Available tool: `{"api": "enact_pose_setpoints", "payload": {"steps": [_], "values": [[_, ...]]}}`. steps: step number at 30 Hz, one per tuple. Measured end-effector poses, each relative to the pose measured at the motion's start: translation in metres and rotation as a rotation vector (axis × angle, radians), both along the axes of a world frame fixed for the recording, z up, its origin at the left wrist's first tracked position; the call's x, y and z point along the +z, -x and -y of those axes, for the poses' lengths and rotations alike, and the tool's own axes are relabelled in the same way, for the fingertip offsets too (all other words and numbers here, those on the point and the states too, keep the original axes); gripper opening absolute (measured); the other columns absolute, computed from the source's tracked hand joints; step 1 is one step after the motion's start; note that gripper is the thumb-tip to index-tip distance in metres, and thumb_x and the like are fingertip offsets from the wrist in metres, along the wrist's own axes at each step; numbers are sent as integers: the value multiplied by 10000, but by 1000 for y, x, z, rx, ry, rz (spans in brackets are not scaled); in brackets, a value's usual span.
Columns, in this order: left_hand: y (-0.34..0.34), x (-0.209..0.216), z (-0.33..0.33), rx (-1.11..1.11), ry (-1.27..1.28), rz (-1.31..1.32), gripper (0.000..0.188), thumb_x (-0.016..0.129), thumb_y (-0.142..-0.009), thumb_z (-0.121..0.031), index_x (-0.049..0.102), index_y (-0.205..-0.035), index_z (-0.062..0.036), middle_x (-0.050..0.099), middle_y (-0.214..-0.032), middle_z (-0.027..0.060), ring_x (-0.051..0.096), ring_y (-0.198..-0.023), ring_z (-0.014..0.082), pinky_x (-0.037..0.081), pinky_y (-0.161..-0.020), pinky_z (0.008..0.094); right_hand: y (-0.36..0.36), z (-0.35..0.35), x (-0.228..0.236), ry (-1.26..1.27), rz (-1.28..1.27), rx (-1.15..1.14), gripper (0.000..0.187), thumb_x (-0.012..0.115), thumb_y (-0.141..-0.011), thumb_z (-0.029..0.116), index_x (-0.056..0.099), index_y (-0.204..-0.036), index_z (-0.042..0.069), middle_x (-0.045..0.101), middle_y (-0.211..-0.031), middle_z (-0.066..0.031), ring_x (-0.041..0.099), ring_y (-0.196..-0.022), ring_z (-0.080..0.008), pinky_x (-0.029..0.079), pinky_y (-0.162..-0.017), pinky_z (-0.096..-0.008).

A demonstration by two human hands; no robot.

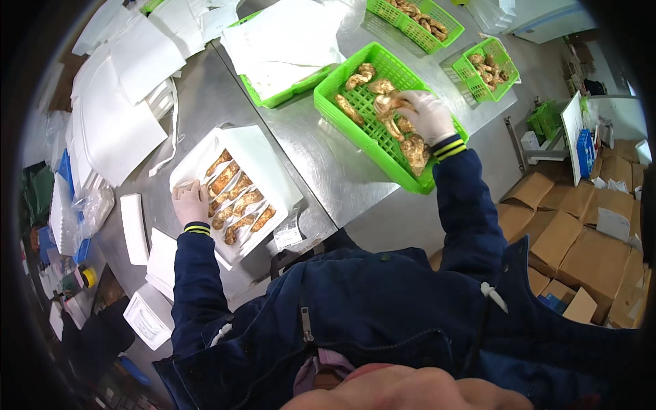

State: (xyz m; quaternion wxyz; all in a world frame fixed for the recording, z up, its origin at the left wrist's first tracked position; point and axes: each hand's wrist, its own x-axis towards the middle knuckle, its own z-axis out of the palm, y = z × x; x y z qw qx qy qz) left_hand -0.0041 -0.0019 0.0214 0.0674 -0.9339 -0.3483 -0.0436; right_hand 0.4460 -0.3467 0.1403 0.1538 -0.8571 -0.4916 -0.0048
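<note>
My right hand, in a pale glove, reaches into a green perforated plastic basket. Its fingers are closed on a brown-and-cream mushroom; several similar mushrooms lie around it. To the left stands a white foam box with several long mushrooms laid side by side, white strips between them. My left hand, gloved too, is closed over this box's left wall, its fingertips near the mushroom ends.
White sheets cover another green basket beyond the box. Two more green baskets of mushrooms stand at the far right. Stacked white sheets and a small white foam container are on the left. Cardboard boxes fill the floor at right.
</note>
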Motion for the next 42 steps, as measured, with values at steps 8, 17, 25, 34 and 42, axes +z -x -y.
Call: {"api": "enact_pose_setpoints", "payload": {"steps": [8, 17, 25, 34, 42], "values": [[0, 3, 1, -10, 21, 70, 239, 599, -899, -254, 734, -990, -79, 715, -926, 105, 644, -944, 262, 384, -1043, 419, 35, -59, 37, -520, -597, -179, 333, 631, -951, 211, 585, -1184, -23, 705, -1001, -117, 679, -899, -169, 534, -797, -284], [-4, 5, -4, -64, -22, 237, 206, 623, -843, -258, 662, -737, -86, 681, -763, 85, 629, -815, 245, 405, -945, 374, 207, -227, -15, 99, -291, 429, 321, 618, -896, 392, 663, -1107, 154, 694, -952, -122, 675, -850, -294, 533, -706, -383], [6, 3, 2, 111, 66, 28, 253, 589, -903, -287, 729, -883, -77, 671, -813, 136, 624, -976, 261, 358, -1048, 382, 280, -316, -84, 17, 158, 718, 281, 616, -875, 390, 662, -1031, 161, 659, -792, -66, 657, -749, -254, 492, -621, -400], [34, 12, 26, 75, 66, 333, 207, 635, -856, -182, 696, -1007, -55, 678, -1033, 82, 582, -1127, 238, 355, -1089, 448, 298, -328, -109, 22, 336, 700, 225, 659, -833, 368, 653, -929, 165, 633, -844, -13, 611, -761, -207, 473, -615, -372], [34, 15, 29, 70, 102, 305, 152, 644, -839, -155, 709, -937, -59, 684, -980, 62, 601, -1074, 216, 374, -1079, 436, 308, -330, -125, -45, 376, 797, 218, 582, -863, 171, 691, -1050, 198, 670, -915, 11, 645, -725, -203, 522, -598, -347]]}}
